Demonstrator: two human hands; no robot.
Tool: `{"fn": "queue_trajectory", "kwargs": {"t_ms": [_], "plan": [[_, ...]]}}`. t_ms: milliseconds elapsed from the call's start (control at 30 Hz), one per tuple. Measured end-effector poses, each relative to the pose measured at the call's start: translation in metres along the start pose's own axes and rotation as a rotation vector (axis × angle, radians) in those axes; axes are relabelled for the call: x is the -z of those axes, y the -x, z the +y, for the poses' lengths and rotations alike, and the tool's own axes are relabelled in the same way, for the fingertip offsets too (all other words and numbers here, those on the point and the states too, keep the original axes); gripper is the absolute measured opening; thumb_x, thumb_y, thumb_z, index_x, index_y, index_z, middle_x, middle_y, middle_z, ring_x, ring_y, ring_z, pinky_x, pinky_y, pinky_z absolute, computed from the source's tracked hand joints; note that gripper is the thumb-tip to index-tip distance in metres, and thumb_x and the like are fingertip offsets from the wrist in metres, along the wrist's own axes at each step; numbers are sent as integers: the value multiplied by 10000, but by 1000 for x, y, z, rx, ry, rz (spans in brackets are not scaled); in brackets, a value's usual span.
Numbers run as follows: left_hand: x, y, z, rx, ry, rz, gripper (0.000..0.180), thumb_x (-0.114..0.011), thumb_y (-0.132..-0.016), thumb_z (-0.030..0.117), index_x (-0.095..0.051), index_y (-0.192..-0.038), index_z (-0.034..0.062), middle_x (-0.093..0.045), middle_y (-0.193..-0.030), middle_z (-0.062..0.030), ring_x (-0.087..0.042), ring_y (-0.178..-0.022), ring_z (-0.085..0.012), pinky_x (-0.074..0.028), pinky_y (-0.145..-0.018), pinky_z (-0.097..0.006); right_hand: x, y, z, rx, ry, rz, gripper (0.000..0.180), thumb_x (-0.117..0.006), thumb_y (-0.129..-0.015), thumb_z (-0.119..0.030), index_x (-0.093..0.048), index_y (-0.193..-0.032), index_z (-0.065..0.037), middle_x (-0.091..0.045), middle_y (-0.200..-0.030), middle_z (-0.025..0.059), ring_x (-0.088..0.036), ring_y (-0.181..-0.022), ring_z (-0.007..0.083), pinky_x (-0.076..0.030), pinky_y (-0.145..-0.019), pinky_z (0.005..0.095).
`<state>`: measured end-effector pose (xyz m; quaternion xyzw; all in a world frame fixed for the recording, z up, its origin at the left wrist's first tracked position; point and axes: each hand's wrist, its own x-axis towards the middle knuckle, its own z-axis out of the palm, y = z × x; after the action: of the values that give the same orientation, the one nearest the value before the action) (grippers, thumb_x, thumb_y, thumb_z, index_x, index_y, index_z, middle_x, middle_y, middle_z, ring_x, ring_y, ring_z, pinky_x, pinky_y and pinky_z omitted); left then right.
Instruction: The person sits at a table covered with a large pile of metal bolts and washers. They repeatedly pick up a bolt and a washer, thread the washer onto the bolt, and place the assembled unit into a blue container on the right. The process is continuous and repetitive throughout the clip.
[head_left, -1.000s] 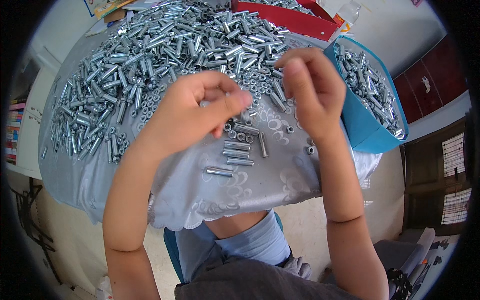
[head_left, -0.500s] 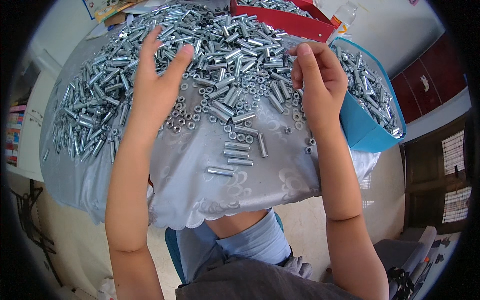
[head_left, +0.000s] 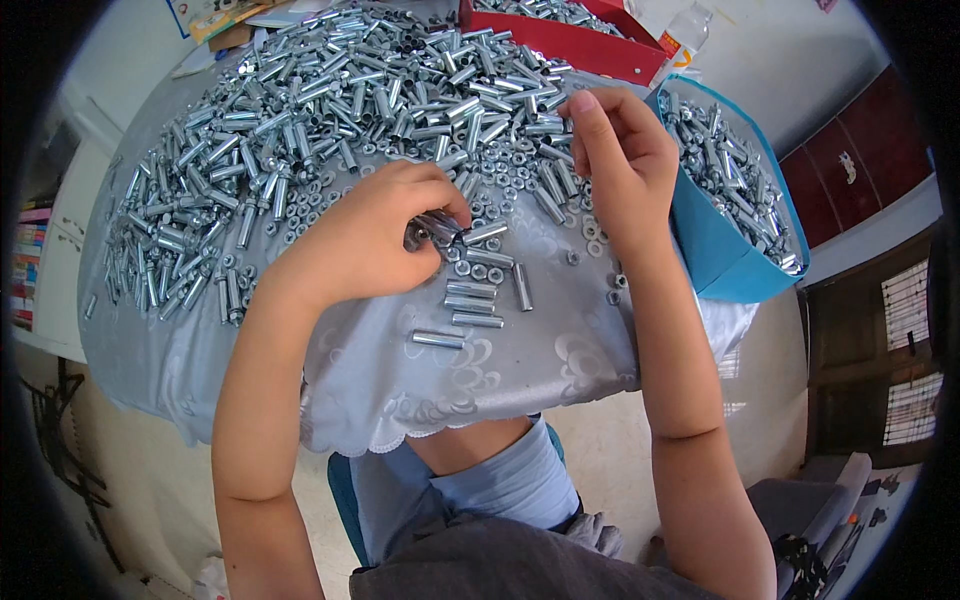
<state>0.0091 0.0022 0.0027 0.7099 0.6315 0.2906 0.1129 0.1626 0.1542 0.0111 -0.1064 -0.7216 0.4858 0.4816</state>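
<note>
My left hand (head_left: 375, 235) has its fingers curled down around a shiny metal sleeve (head_left: 441, 227) at the near edge of the pile; the fingers partly cover it. Close by lie several loose metal sleeves (head_left: 472, 289) and a few hex nuts (head_left: 479, 271). My right hand (head_left: 632, 165) is raised at the right, with thumb and fingers pinched together. Whatever lies between those fingertips is too small or hidden to make out. Below that hand, washers (head_left: 590, 228) and nuts are scattered on the silvery tablecloth (head_left: 560, 370).
A large heap of metal sleeves and bolt assemblies (head_left: 370, 75) covers the far and left side of the table. At right stands a blue box (head_left: 725, 262) filled with assembled pieces. Behind it are a red box (head_left: 560, 42) and a clear bottle (head_left: 684, 38).
My left hand, open above the heap before, has come down and nearer, closing around a sleeve. My right hand has shifted slightly left, still pinched.
</note>
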Motion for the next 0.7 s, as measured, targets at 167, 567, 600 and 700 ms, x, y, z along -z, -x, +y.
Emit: {"fn": "queue_trajectory", "kwargs": {"t_ms": [167, 567, 600, 700], "plan": [[-2, 3, -6, 3, -62, 62, 190, -605, -660, 46, -597, -849, 31, -575, -920, -106, -528, -906, -273, -417, -834, -350, 0, -1, 0, -17, 12, 12, 140, -586, -859, -126, -592, -820, 8, -516, -639, -47, -404, -569, 4, -309, -493, 168], [-1, 0, -5, 183, 112, 45, 184, -627, -734, 59, -607, -913, 19, -589, -842, -84, -545, -766, -184, -437, -698, -290, 3, -4, 18, -63, 278, 38, 170, -609, -834, -151, -609, -812, 18, -484, -582, -26, -391, -542, 26, -318, -479, 194], [0, -1, -6, 186, 119, 46, 188, -627, -734, 53, -602, -916, 17, -582, -839, -77, -536, -763, -176, -434, -691, -285, 3, -5, 18, -61, 283, 44, 171, -610, -832, -152, -610, -814, 18, -483, -581, -24, -392, -541, 28, -319, -478, 196], [-1, 0, -8, 196, 111, 102, 203, -624, -733, 39, -587, -932, 17, -547, -827, -62, -508, -753, -166, -425, -685, -277, 6, -7, 21, -97, 339, 41, 167, -609, -829, -149, -613, -819, 18, -494, -585, -17, -399, -542, 35, -332, -482, 203]]}}
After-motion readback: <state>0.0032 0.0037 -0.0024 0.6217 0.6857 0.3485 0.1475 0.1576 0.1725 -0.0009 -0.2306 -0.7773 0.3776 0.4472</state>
